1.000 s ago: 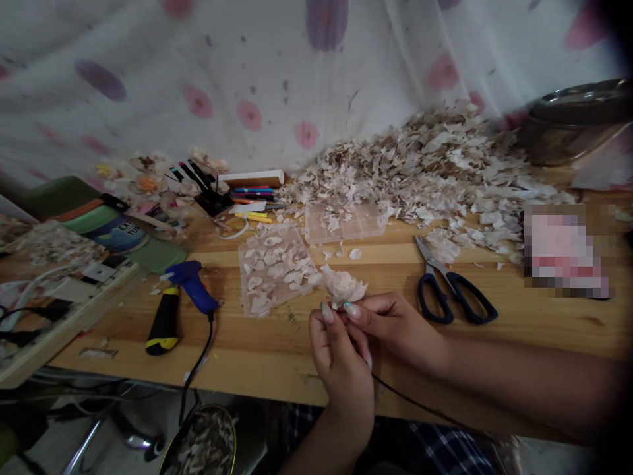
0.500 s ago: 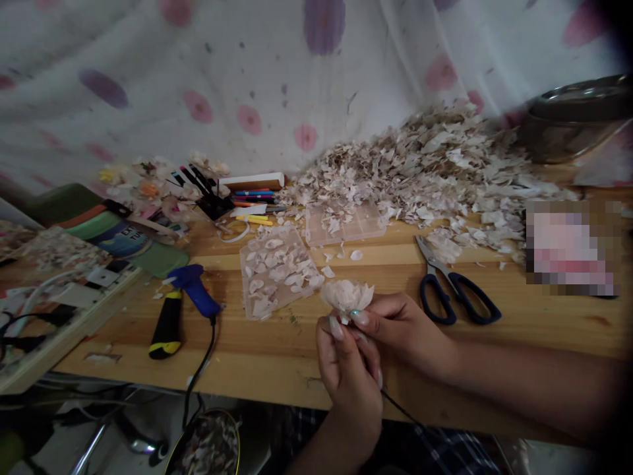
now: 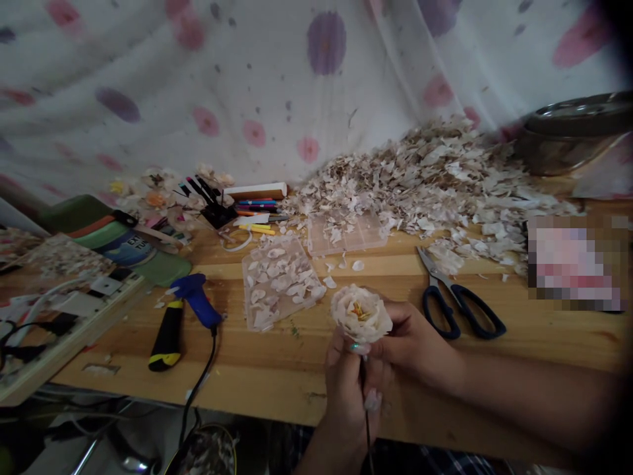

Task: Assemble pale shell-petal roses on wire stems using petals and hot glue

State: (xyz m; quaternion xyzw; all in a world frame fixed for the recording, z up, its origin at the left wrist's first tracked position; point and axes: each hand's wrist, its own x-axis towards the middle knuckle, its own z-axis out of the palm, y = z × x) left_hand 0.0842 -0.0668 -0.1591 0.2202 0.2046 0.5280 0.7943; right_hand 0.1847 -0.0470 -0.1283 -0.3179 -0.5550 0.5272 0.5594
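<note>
A cream artificial flower (image 3: 357, 313) with a yellow-orange centre faces up and toward me, over the table's front edge. My left hand (image 3: 349, 389) is closed round its dark, thin stem (image 3: 368, 432), just beneath the petals. Against the flower's right underside, my right hand (image 3: 413, 346) grips the base with thumb and fingers. The fingers overlap, so part of the stem and the flower's underside are hidden. Dark-handled scissors (image 3: 452, 297) lie partly spread to the right of my hands. To the left, a shallow clear tray (image 3: 262, 316) holds loose pale petals.
A blue glue gun (image 3: 198, 297) with a black and yellow handle lies at left, its cord hanging off the edge. Behind rises a large heap of dry petals (image 3: 420, 171). A green bottle (image 3: 163, 264), a metal bowl (image 3: 558, 145) and a petal bin (image 3: 232, 448) stand around.
The flower has tipped toward me, so its yellow-orange centre shows. Its stem now hangs below my left hand. The view has tilted up slightly.
</note>
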